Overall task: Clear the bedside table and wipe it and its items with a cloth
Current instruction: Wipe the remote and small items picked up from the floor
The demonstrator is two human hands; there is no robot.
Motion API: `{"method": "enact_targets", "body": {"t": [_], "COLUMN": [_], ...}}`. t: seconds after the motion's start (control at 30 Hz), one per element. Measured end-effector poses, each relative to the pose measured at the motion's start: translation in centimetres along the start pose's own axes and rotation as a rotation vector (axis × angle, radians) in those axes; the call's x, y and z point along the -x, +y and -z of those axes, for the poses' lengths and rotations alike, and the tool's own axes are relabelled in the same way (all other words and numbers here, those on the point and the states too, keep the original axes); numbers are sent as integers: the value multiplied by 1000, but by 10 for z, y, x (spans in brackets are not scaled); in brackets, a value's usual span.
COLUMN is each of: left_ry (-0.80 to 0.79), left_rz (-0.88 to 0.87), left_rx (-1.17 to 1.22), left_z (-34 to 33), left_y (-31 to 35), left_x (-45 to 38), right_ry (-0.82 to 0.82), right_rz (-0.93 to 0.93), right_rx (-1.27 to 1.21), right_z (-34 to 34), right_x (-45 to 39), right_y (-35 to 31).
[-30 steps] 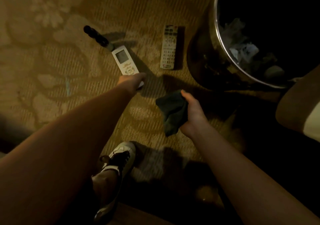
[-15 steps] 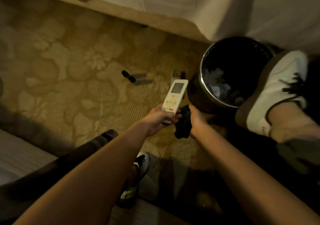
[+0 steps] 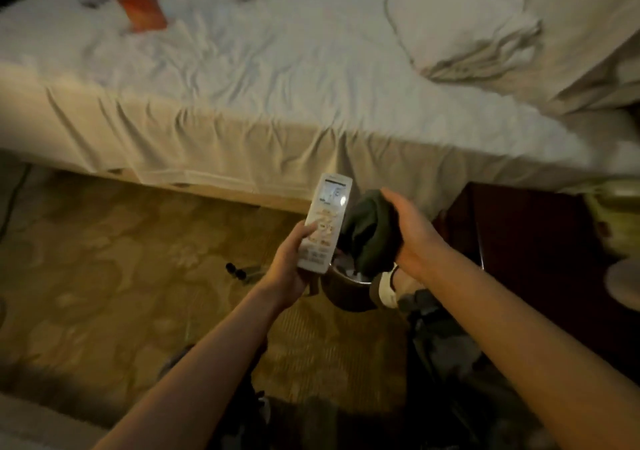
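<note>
Bedside carpet, left hand (image 3: 289, 269) gripping remote (image 3: 325, 223), cloth (image 3: 370, 235) beside

Patterned carpet (image 3: 104, 276) fills the lower left, with 2 small dark bottles (image 3: 235, 271) lying mid-frame. Up top, the white bed (image 3: 277, 86) has an orange packet (image 3: 142, 10) upper left and a pillow (image 3: 460, 17) upper right.

The bin (image 3: 346, 294) is mostly hidden behind the remote (image 3: 325, 223) and the dark cloth (image 3: 370, 238); only part of its rim shows. The bedside table (image 3: 526, 235) is too dark to read, and its right side is blurred. The small black object (image 3: 235, 271) on the carpet is too small to identify (perhaps two pieces).
</note>
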State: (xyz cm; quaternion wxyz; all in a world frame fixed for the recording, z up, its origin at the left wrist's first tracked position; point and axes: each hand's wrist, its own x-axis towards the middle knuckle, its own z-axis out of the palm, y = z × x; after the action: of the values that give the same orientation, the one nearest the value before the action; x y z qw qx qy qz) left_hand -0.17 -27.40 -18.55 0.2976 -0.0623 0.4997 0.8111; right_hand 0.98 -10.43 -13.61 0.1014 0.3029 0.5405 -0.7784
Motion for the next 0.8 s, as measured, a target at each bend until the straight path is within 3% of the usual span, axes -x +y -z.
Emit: {"method": "enact_targets", "body": {"t": [0.17, 0.37, 0.43, 0.57, 0.67, 0.8], "left_ry": [-37, -127, -159, -178, -130, -86], "left_rz": [4, 128, 157, 136, 130, 87], "left_rx": [26, 65, 33, -84, 28, 123], "left_z": [-20, -33, -34, -30, -19, -4], "left_y": [-13, -26, -22, -9, 2, 12], "left_x": [36, 45, 45, 31, 18, 11], "right_ry": [-15, -54, -36, -6, -90, -251], "right_rz": [179, 473, 628, 935, 930, 1041], "right_rx": [-237, 1, 288, 1176, 1385, 1487], "right_z": [20, 24, 25, 16, -5, -24], "right_x": [57, 58, 45, 16, 13, 11], "right_y": [-1, -10, -12, -4, 18, 46]}}
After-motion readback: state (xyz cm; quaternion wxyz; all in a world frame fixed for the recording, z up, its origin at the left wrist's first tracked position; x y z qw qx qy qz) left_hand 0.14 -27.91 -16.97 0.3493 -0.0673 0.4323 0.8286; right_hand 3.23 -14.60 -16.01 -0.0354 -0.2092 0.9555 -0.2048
